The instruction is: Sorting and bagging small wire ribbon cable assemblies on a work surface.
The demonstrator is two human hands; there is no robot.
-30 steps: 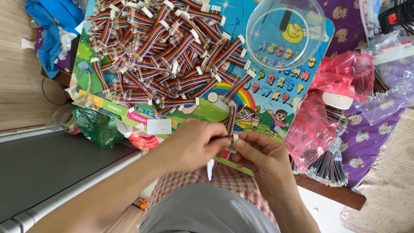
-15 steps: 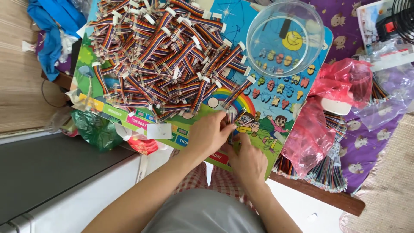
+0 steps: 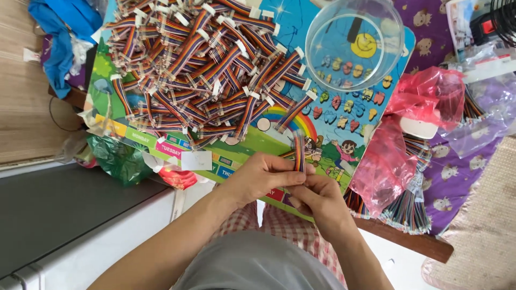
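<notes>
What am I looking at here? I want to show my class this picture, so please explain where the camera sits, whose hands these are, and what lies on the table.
The camera is worn on a person's head and looks down at their own two bare hands. The left hand and right hand together pinch one rainbow ribbon cable, standing upright between the fingers. Beyond them lies a big pile of ribbon cables on a colourful children's board. A clear plastic bowl sits farther off, and red plastic bags with more cable bundles lie to the right.
</notes>
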